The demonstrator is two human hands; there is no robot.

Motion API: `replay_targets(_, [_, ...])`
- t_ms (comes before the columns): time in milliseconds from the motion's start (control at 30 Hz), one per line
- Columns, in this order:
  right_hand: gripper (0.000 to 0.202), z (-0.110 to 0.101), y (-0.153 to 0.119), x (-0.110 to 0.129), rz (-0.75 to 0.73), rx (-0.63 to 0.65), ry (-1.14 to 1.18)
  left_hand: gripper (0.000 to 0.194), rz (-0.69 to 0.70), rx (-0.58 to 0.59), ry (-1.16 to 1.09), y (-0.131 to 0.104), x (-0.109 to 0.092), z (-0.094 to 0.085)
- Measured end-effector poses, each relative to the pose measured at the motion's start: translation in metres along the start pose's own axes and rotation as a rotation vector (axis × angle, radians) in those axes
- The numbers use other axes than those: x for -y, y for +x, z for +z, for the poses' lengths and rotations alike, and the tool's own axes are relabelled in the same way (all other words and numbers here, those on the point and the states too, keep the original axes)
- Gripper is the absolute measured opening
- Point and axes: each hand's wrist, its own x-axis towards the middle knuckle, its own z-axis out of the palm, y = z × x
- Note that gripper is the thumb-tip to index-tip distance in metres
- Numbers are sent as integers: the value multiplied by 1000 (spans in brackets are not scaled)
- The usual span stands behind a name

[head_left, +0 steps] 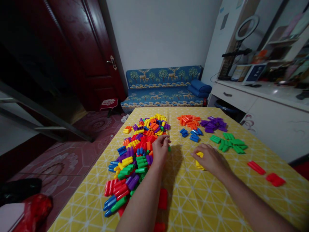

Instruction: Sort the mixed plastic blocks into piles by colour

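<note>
My left hand [161,149] is over the right edge of a large mixed heap of plastic building pieces [147,139]. Its fingertips are drawn together, and whatever they may hold is hidden. The heap's bullet-shaped pieces, joined in short rows, are red, yellow, blue, green, purple and orange. To the right, my right hand [209,158] has its fingers closed around yellow building pieces [200,165] at the tabletop. Part of the yellow pieces is covered by the fingers.
Sorted groups lie on the yellow patterned tablecloth [190,203]: orange pieces [189,121], purple pieces [213,124], blue pieces [194,135], green pieces [229,142] and red pieces [275,179]. Beyond the table stand a blue sofa [161,93] and a white cabinet [265,119].
</note>
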Motion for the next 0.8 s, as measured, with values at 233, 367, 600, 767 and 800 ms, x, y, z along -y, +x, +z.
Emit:
replay_targets(233, [33,-8,37,-1,83,95,-7,21,7,-19,13,1,-2,-1])
replay_targets(367, [33,-3,38,39,22,78,21,22,30,-43,13,1,-1,-3])
replay_targets(600, [44,44,24,102,-164,107,288,21,91,-73,63,0,2,-5])
replay_targets(767, [18,50,25,87,91,-153,744,20,127,-50,108,0,1,-4])
replay_targets(800, [21,49,26,82,138,-195,851,19,150,-29,115,0,0,-4])
